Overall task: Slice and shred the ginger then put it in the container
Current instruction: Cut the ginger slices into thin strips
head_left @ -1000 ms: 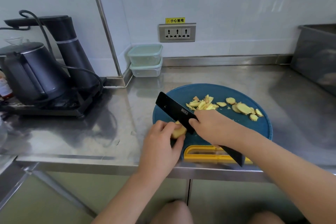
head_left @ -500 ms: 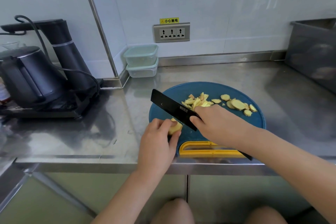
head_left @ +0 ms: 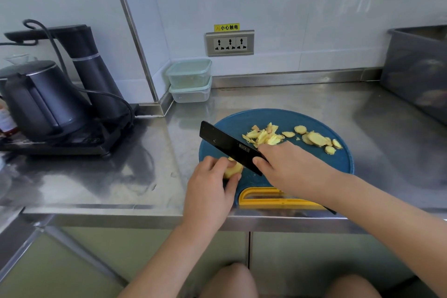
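- Head view, near centre: left hand (head_left: pixel 210 186) pinching ginger chunk (head_left: pixel 233 169) on blue board (head_left: pixel 290 117); right hand (head_left: pixel 287 167) wrapped round black knife (head_left: pixel 229 145), blade against chunk.
- Far on board: shreds (head_left: pixel 262 136); slices (head_left: pixel 316 139) to the right.
- Outstanding, apparently: chunk, unshredded slices, transfer to stacked containers (head_left: pixel 189 72), far left.

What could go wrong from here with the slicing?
The ginger piece is small, and the left hand grips it right beside the knife; a slip could nick a finger. The right hand pinches the blade itself, which may weaken control. The cutting board lies at the front edge of the counter and might slide off under pressure.
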A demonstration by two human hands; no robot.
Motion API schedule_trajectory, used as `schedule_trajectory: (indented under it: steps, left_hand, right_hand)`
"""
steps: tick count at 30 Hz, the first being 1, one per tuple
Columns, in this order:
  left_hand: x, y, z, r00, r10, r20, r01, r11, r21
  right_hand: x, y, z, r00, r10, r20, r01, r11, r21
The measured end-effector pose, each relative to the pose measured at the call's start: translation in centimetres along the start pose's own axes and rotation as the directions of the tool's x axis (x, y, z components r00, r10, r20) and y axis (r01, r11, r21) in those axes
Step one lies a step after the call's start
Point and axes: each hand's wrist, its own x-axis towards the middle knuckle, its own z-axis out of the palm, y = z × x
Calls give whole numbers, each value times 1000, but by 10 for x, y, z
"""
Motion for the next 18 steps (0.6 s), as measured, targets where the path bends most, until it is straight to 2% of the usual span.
schedule_trajectory:
  steps: [12, 16, 18]
  left_hand:
    - [1, 0, -2, 1000, 15, 12, -15, 1000, -1]
    - [2, 0, -2, 1000, 18, 7, -18, 1000, -8]
    - [3, 0, -2, 1000, 17, 13, -17, 1000, -6]
  right_hand:
    - [0, -1, -1, 998, 1, 65, -2, 1000, 31]
    - [1, -5, 1, 999, -31, 43, 36, 992, -123]
    - [4, -5, 1, 998, -43, 50, 50, 989, -141]
